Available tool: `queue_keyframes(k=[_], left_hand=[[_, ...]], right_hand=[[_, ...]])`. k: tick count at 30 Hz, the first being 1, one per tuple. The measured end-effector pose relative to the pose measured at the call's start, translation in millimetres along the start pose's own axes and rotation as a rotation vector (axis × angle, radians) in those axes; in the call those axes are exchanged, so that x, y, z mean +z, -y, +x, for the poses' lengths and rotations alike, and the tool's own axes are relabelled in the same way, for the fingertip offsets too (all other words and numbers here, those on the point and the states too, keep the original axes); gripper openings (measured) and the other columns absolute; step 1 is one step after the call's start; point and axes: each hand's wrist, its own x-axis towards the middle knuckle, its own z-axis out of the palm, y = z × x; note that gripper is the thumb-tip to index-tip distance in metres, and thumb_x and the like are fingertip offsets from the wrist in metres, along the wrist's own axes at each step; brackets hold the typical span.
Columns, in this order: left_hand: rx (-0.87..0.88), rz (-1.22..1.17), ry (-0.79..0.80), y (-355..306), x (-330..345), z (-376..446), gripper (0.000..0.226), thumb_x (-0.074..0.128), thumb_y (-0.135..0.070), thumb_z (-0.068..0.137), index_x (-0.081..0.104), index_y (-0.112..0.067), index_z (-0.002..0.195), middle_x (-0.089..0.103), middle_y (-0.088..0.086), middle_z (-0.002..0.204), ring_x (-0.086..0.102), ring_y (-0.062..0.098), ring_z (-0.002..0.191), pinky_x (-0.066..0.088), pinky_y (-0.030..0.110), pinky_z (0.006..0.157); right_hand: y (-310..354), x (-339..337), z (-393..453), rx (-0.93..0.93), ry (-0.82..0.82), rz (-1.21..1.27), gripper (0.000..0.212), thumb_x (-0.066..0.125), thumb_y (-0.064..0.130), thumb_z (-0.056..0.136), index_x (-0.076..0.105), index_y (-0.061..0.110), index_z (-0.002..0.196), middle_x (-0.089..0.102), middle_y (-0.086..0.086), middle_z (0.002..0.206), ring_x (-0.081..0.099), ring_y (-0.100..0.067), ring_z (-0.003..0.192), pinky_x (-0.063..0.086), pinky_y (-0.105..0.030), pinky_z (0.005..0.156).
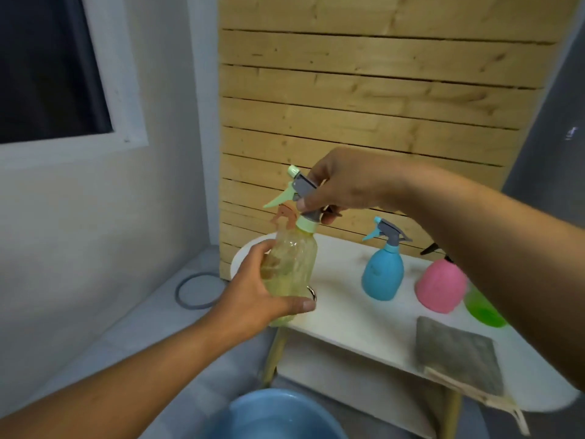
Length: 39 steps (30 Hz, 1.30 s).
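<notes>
I hold a clear yellow spray bottle [294, 264] upright in the air, over the left end of a white table [342, 299]. My left hand [262, 293] grips its body from the left, thumb across the front. My right hand [345, 185] pinches the grey and pale green spray head [300, 188] at the top of the bottle. Behind the bottle an orange trigger [283, 215] of another sprayer shows, its body hidden.
A blue spray bottle [383, 274], a pink one [441, 286] and a green one [482, 308] stand in a row on the table. A grey cloth [456, 353] lies near its front edge. A blue basin [272, 416] sits on the floor below. A wooden slat wall [364, 106] rises behind.
</notes>
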Motion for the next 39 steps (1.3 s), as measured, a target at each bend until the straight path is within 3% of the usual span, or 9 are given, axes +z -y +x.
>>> queue_keyframes(k=[3, 5, 9, 13, 20, 24, 29, 34, 39], left_hand=[[-0.022, 0.028, -0.036, 20.3, 4.6, -40.3, 0.093, 0.101, -0.034, 0.056, 0.038, -0.056, 0.121, 0.057, -0.021, 0.124, 0.056, -0.013, 0.111, 0.048, 0.007, 0.083], [-0.062, 0.049, -0.033, 35.0, 4.8, -64.0, 0.090, 0.100, -0.034, 0.060, 0.036, -0.055, 0.120, 0.054, -0.022, 0.125, 0.054, -0.013, 0.111, 0.046, 0.005, 0.079], [-0.109, 0.115, 0.028, 63.8, -1.1, -100.7, 0.084, 0.097, -0.043, 0.058, 0.040, -0.055, 0.118, 0.051, -0.020, 0.127, 0.055, -0.007, 0.114, 0.049, 0.012, 0.085], [-0.144, 0.124, 0.101, 78.8, -9.0, -119.5, 0.078, 0.092, -0.049, 0.058, 0.049, -0.050, 0.122, 0.045, -0.019, 0.130, 0.055, -0.004, 0.116, 0.050, 0.012, 0.089], [-0.256, -0.071, 0.209, 88.0, -9.0, -139.6, 0.071, 0.085, -0.037, 0.065, 0.052, -0.051, 0.127, 0.065, -0.013, 0.126, 0.063, 0.001, 0.117, 0.059, 0.036, 0.095], [-0.277, -0.014, 0.272, 93.7, 0.0, -147.5, 0.072, 0.084, -0.047, 0.068, 0.044, -0.047, 0.128, 0.054, -0.016, 0.135, 0.058, -0.003, 0.120, 0.055, 0.036, 0.101], [-0.221, 0.176, 0.236, 101.7, 19.9, -152.8, 0.096, 0.093, -0.065, 0.051, 0.034, -0.058, 0.126, 0.033, -0.031, 0.131, 0.043, -0.008, 0.125, 0.045, 0.021, 0.100], [-0.251, 0.078, 0.268, 107.6, 20.4, -154.0, 0.079, 0.092, -0.045, 0.062, 0.044, -0.060, 0.122, 0.054, -0.013, 0.130, 0.058, 0.002, 0.117, 0.054, 0.023, 0.090], [-0.322, 0.003, 0.388, 105.2, 10.5, -152.5, 0.073, 0.085, -0.051, 0.067, 0.048, -0.051, 0.130, 0.057, -0.015, 0.137, 0.057, 0.004, 0.128, 0.052, 0.039, 0.106]], right_hand=[[-11.9, 39.6, -18.5, 0.039, 0.044, 0.072, 0.026, 0.080, 0.041, 0.084, 0.073, 0.018, 0.094, 0.078, 0.003, 0.081, 0.075, -0.013, 0.072, 0.059, -0.027, 0.072], [-22.5, 68.8, -30.8, 0.103, 0.104, 0.112, 0.036, 0.083, 0.047, 0.079, 0.071, 0.017, 0.095, 0.078, 0.000, 0.084, 0.076, -0.014, 0.072, 0.061, -0.030, 0.075], [-40.6, 123.3, -49.8, 0.167, 0.169, 0.268, 0.044, 0.088, 0.036, 0.076, 0.070, 0.003, 0.098, 0.077, -0.016, 0.084, 0.072, -0.022, 0.067, 0.063, -0.041, 0.079], [-55.5, 145.1, -57.5, 0.183, 0.230, 0.374, 0.047, 0.088, 0.025, 0.077, 0.070, -0.009, 0.104, 0.075, -0.018, 0.081, 0.071, -0.021, 0.066, 0.063, -0.034, 0.076], [-74.6, 170.4, -66.4, 0.205, 0.290, 0.403, 0.042, 0.087, 0.025, 0.078, 0.072, -0.006, 0.102, 0.077, -0.020, 0.090, 0.074, -0.023, 0.076, 0.063, -0.034, 0.077], [-81.2, 183.8, -73.3, 0.278, 0.269, 0.426, 0.029, 0.085, 0.024, 0.080, 0.073, -0.001, 0.089, 0.075, -0.012, 0.074, 0.071, -0.020, 0.065, 0.061, -0.028, 0.064], [-87.3, 196.1, -83.2, 0.336, 0.237, 0.494, 0.021, 0.081, 0.020, 0.082, 0.068, 0.003, 0.080, 0.070, -0.015, 0.072, 0.067, -0.025, 0.070, 0.059, -0.036, 0.073], [-106.2, 196.2, -94.0, 0.352, 0.301, 0.497, 0.029, 0.085, 0.024, 0.080, 0.072, 0.000, 0.089, 0.077, -0.016, 0.085, 0.076, -0.024, 0.081, 0.062, -0.037, 0.085], [-112.7, 196.7, -97.4, 0.377, 0.307, 0.558, 0.024, 0.084, 0.021, 0.080, 0.073, 0.001, 0.086, 0.077, -0.016, 0.087, 0.075, -0.022, 0.078, 0.062, -0.038, 0.086]])
